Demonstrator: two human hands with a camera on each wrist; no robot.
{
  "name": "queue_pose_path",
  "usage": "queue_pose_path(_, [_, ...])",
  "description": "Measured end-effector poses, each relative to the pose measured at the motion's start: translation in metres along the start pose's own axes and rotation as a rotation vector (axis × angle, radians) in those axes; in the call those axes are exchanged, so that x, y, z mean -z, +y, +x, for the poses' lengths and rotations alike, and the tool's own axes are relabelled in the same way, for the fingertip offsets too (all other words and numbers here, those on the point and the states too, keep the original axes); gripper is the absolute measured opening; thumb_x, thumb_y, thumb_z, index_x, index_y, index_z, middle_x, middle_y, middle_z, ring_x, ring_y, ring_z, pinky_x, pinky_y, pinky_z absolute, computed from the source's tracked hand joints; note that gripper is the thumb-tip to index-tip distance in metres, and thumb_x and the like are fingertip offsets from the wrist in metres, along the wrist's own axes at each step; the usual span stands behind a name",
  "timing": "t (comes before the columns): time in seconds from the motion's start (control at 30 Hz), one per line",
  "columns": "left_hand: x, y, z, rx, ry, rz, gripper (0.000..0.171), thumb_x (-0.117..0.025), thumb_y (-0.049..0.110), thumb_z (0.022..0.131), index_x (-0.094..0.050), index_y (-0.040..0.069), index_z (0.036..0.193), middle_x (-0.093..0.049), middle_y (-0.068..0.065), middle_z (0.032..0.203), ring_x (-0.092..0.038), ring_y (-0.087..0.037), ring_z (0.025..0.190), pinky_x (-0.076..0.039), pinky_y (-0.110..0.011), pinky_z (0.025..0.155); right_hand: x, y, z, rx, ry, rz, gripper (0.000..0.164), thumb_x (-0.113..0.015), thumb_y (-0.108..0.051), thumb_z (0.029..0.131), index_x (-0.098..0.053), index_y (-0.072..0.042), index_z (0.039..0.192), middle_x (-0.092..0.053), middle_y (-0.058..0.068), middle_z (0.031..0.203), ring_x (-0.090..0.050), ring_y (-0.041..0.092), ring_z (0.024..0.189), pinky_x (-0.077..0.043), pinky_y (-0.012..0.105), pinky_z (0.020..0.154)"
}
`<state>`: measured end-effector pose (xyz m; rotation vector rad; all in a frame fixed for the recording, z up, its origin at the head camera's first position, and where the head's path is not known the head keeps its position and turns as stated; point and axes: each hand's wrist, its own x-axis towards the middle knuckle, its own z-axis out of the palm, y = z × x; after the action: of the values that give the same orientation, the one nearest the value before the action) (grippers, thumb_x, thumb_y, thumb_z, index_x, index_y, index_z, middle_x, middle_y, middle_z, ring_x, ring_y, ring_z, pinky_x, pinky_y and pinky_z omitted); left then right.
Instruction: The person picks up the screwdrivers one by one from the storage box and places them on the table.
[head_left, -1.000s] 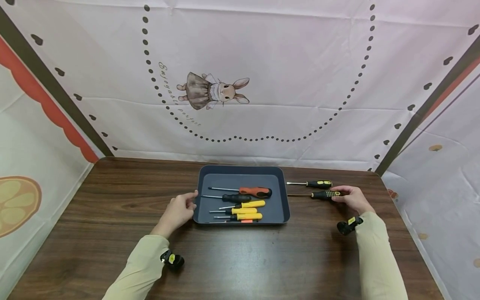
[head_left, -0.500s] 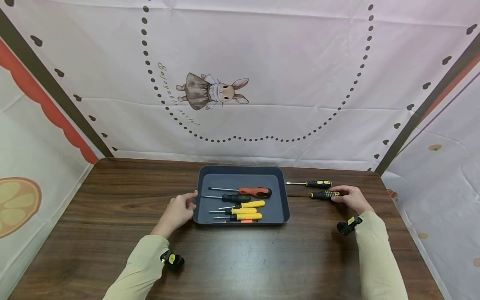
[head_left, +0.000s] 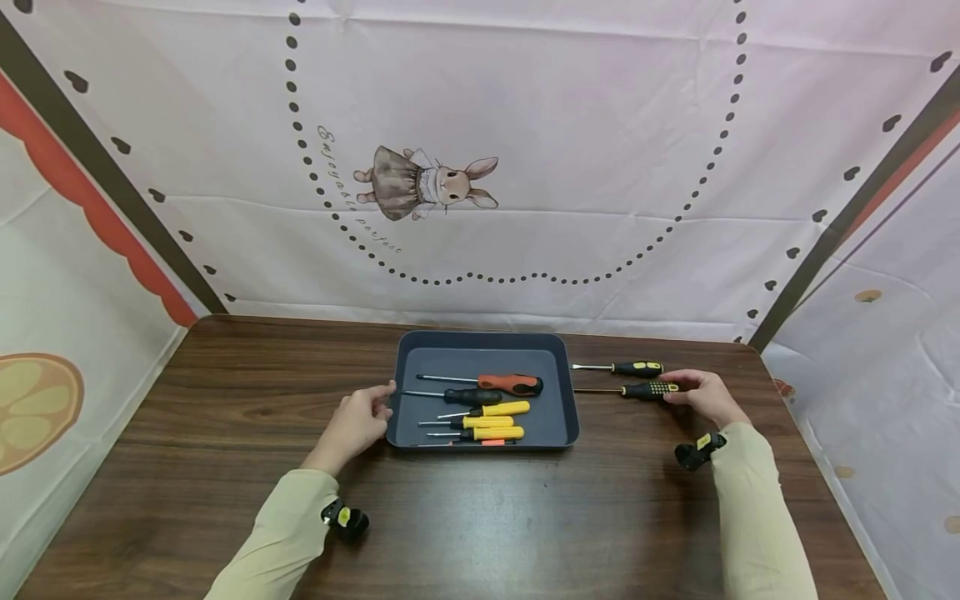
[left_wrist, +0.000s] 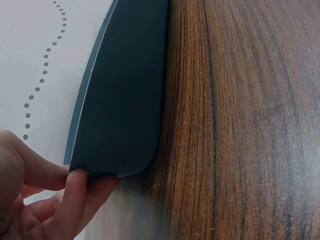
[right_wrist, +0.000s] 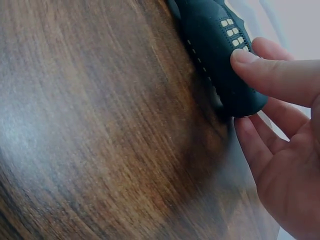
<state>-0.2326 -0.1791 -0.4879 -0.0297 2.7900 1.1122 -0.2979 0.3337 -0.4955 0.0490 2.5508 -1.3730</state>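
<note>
Pale cloth backdrop (head_left: 585,125) behind bench, fold creases across it. Printed rabbit in dress (head_left: 397,183), lying sideways; curving lettering (head_left: 327,148) beside it. Dotted line (head_left: 437,282) looping round; small dark hearts (head_left: 77,81) along dark bands (head_left: 91,158) both sides. Left panel: red scalloped edging (head_left: 63,171), orange-slice print (head_left: 33,408). Right panel pale, wrinkled, faint small prints. Bench (head_left: 600,525) dark brown wood grain, rounded far corners, soft whitish glare near front.

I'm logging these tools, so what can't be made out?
Tip of the held screwdriver: too small in the head view, cut off by the right wrist view's top edge.
Head view: most of the orange-marked tool, apparently hidden by the tray.
Left wrist view: tray contents, behind its wall.
</note>
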Motion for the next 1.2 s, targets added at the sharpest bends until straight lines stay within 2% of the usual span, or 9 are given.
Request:
queue_pose_path(0.23, [0.003, 0.0, -0.002, 0.023, -0.014, -0.011, 0.049, -0.054, -0.002, 0.079, -0.049, -0.003, 0.128, -0.05, -0.002, 0.068, -0.042, -0.012, 0.054, -0.034, -0.026, 0.048, 0.005, -0.009, -0.002, 0.001, 0.043, -0.033, 0.045, -0.066, -0.011, 0.081, -0.053, 0.006, 0.12, -0.05, 0.024, 0.124, -0.049, 0.022, 0.105, -0.044, 0.024, 0.079])
queue_pose_path(0.33, [0.004, 0.001, -0.002, 0.036, -0.018, -0.015, 0.05, -0.054, -0.003, 0.079, -0.048, -0.002, 0.128, -0.05, -0.002, 0.068, -0.042, -0.012, 0.053, -0.035, -0.025, 0.048, 0.007, -0.018, -0.005, 0.046, 0.061, -0.05, 0.047, -0.065, -0.014, 0.083, -0.05, 0.006, 0.123, -0.049, 0.026, 0.124, -0.048, 0.027, 0.108, -0.044, 0.027, 0.08])
queue_pose_path(0.47, [0.004, 0.001, -0.002, 0.043, -0.023, -0.018, 0.051, -0.053, -0.004, 0.078, -0.048, -0.002, 0.129, -0.049, -0.002, 0.067, -0.042, -0.012, 0.053, -0.034, -0.025, 0.047, 0.01, -0.033, -0.006, 0.115, 0.079, -0.092, 0.05, -0.062, -0.02, 0.085, -0.047, 0.004, 0.127, -0.049, 0.026, 0.125, -0.052, 0.013, 0.102, -0.045, 0.022, 0.079])
queue_pose_path(0.6, [0.003, 0.0, -0.002, 0.045, -0.025, -0.023, 0.052, -0.052, -0.006, 0.076, -0.048, -0.002, 0.129, -0.05, -0.003, 0.067, -0.043, -0.013, 0.053, -0.035, -0.026, 0.048, 0.007, -0.052, -0.005, 0.162, 0.073, -0.065, 0.055, -0.061, -0.025, 0.086, -0.044, 0.0, 0.132, -0.047, 0.022, 0.129, -0.049, -0.004, 0.097, -0.043, 0.012, 0.076])
queue_pose_path(0.73, [0.002, -0.001, 0.0, 0.043, -0.02, -0.027, 0.054, -0.051, -0.006, 0.075, -0.048, -0.002, 0.129, -0.051, -0.003, 0.067, -0.045, -0.013, 0.054, -0.037, -0.026, 0.048, -0.002, -0.078, -0.006, 0.235, 0.081, -0.045, 0.054, -0.06, -0.026, 0.087, -0.044, 0.0, 0.132, -0.048, 0.02, 0.129, -0.05, -0.007, 0.096, -0.043, 0.01, 0.075])
queue_pose_path(0.87, [0.001, -0.001, 0.002, 0.036, -0.009, -0.033, 0.054, -0.051, -0.006, 0.075, -0.048, -0.001, 0.128, -0.052, -0.003, 0.067, -0.045, -0.012, 0.053, -0.037, -0.026, 0.048, -0.016, -0.106, -0.01, 0.29, 0.09, -0.019, 0.051, -0.06, -0.022, 0.087, -0.046, 0.0, 0.131, -0.049, 0.02, 0.128, -0.055, 0.015, 0.107, -0.045, 0.013, 0.077])
queue_pose_path(0.97, [0.001, -0.001, 0.001, 0.033, -0.011, -0.045, 0.054, -0.05, -0.006, 0.075, -0.048, -0.002, 0.128, -0.052, -0.003, 0.068, -0.045, -0.012, 0.053, -0.037, -0.026, 0.047, -0.026, -0.124, -0.01, 0.309, 0.066, -0.033, 0.05, -0.06, -0.019, 0.087, -0.046, 0.001, 0.13, -0.048, 0.02, 0.13, -0.049, 0.034, 0.116, -0.047, 0.025, 0.084])
queue_pose_path(1.07, [0.002, 0.0, 0.0, 0.027, -0.011, -0.063, 0.054, -0.049, -0.007, 0.074, -0.049, -0.003, 0.127, -0.055, -0.005, 0.07, -0.047, -0.012, 0.054, -0.038, -0.025, 0.047, -0.038, -0.138, -0.008, 0.342, 0.036, -0.071, 0.048, -0.061, -0.014, 0.086, -0.047, 0.002, 0.129, -0.046, 0.023, 0.13, -0.047, 0.038, 0.116, -0.045, 0.041, 0.088])
queue_pose_path(1.2, [0.004, 0.001, -0.004, 0.007, -0.007, -0.086, 0.055, -0.047, -0.007, 0.072, -0.049, -0.005, 0.126, -0.054, -0.004, 0.069, -0.049, -0.012, 0.052, -0.039, -0.024, 0.047, -0.057, -0.149, -0.005, 0.358, -0.004, -0.119, 0.047, -0.062, -0.012, 0.085, -0.049, 0.002, 0.128, -0.046, 0.023, 0.13, -0.047, 0.039, 0.115, -0.043, 0.046, 0.089])
